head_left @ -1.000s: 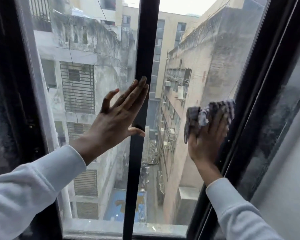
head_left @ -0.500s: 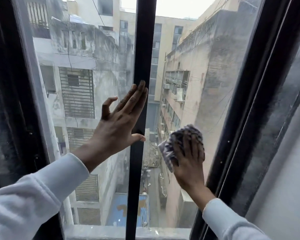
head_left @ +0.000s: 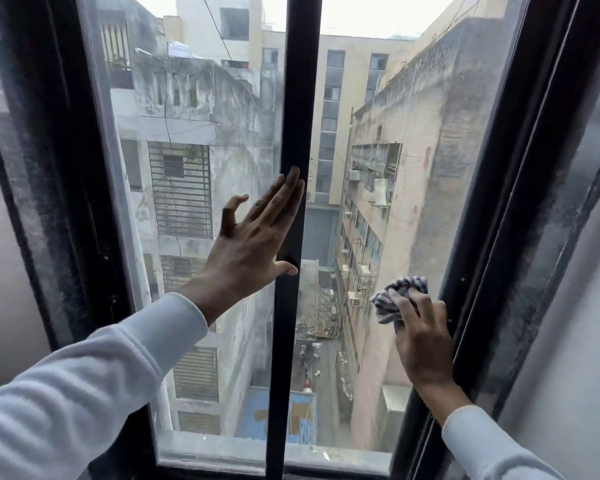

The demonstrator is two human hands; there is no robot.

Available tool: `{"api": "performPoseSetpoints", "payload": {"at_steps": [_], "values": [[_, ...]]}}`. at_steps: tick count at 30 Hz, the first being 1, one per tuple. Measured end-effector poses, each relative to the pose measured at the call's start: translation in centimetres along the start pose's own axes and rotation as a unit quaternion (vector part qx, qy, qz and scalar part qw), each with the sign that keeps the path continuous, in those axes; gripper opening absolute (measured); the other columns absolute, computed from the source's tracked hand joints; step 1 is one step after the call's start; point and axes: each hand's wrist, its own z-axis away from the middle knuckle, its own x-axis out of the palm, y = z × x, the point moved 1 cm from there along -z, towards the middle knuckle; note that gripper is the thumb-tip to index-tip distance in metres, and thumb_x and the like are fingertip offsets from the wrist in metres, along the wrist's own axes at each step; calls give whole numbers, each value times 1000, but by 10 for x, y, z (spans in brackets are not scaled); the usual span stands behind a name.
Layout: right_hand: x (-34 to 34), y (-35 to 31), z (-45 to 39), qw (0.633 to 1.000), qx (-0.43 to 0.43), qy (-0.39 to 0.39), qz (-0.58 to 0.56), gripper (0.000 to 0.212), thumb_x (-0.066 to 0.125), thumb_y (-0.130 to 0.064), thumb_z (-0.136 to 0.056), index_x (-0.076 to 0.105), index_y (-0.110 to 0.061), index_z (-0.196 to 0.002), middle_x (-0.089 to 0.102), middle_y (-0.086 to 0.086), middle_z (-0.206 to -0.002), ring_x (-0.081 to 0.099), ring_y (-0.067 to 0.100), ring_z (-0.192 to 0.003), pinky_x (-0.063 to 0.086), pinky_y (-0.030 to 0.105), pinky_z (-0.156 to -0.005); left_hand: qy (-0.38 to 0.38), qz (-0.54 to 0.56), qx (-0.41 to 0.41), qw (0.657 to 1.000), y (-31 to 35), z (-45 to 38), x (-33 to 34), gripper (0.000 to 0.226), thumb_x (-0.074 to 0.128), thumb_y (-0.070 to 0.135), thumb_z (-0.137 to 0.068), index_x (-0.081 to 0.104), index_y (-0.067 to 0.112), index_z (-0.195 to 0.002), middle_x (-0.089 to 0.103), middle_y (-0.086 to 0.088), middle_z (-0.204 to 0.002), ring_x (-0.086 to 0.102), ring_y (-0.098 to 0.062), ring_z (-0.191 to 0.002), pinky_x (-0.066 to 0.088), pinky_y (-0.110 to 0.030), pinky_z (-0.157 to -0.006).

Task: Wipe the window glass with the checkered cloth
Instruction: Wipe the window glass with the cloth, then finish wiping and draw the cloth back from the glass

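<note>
The window glass (head_left: pixel 388 216) filled most of the view, two tall clear panes set in a dark, dusty-looking frame (head_left: pixel 520 188) and split by a smooth black centre bar (head_left: pixel 291 133). Through it stood stained concrete buildings (head_left: pixel 201 133) with barred openings, and a narrow alley far below, too small to read in detail. Pale wall (head_left: pixel 575 341) flanked the frame on the right; both edges of the frame ran out of view.

The left hand (head_left: pixel 253 244), in a soft white ribbed sleeve (head_left: pixel 94 386), lay flat and spread, its long fingers together against the centre bar, the little finger curled apart and the thumb crossing the bar.

The right hand (head_left: pixel 420 327) pressed low on the right pane just beside the frame, fingers bunched over the checkered cloth (head_left: pixel 388 303). The cloth was crumpled into a wad of blue-grey and white checks; most of it was hidden under the fingers, with only a ruffled edge showing above and to the left.
</note>
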Motion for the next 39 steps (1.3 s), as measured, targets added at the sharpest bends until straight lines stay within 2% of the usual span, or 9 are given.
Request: {"api": "performPoseSetpoints", "payload": {"at_steps": [5,8,15,19,23,27,30,35,39], "values": [[-37,-7,17,935,193,-180,-236,41,65,4,-92,77,-23,-119,74,-6,-109,68,21,-99,54,29,-74,-40,62,-34,997,8,35,-2,117,74,53,-87,9,17,-178,-8,1,-187,10,-11,-172,21,-43,-122],[-70,-28,10,680,464,-242,-513,23,61,-4,-105,72,-6,-125,78,0,-77,70,18,-69,56,27,-62,-143,216,-118,959,26,60,-10,99,64,54,-98,11,25,-177,-9,5,-187,7,-18,-173,20,-53,-130],[-175,-113,1,366,499,-202,-760,52,39,-25,-111,55,7,-148,61,32,-148,59,46,-140,51,58,-113,-374,620,-286,627,77,97,-76,90,48,88,-90,67,17,-142,67,-4,-149,62,-26,-137,49,-45,-108],[-240,-157,12,351,448,-200,-798,53,46,-24,-100,65,10,-135,71,35,-130,69,49,-122,59,57,-102,-357,720,-270,530,82,124,-117,64,70,73,-89,76,17,-121,80,-3,-125,71,-23,-121,57,-41,-94],[-293,-178,43,357,398,-140,-833,49,49,-37,-104,50,9,-123,69,36,-87,78,39,-74,64,52,-70,-282,751,-244,545,84,153,-158,36,71,53,-99,78,18,-108,85,0,-104,79,-24,-109,61,-37,-80],[-338,-168,97,394,474,-181,-766,90,54,-78,-92,66,-5,-143,74,25,-132,77,39,-112,63,58,-93,-269,742,-220,574,89,190,-189,37,62,50,-105,75,20,-123,82,-3,-116,78,-22,-108,61,-33,-71],[-368,-157,149,462,510,-202,-697,43,62,-31,-105,70,1,-133,82,15,-93,81,25,-74,68,39,-70,-374,733,-214,527,101,227,-195,19,64,35,-108,73,18,-107,79,2,-97,73,-18,-95,60,-35,-73],[-413,-117,269,542,599,-169,-565,23,68,1,-98,73,3,-120,80,24,-114,83,31,-91,70,48,-76,-483,770,-168,382,160,315,-188,31,65,0,-104,67,12,-132,79,-9,-102,75,-19,-86,68,-33,-67],[-423,-66,381,568,676,-159,-442,26,77,-1,-94,72,-2,-119,77,27,-123,77,40,-112,61,59,-99,-520,733,-155,410,250,402,-170,48,60,-12,-103,50,25,-133,76,-10,-96,69,-19,-75,62,-34,-63]]}}
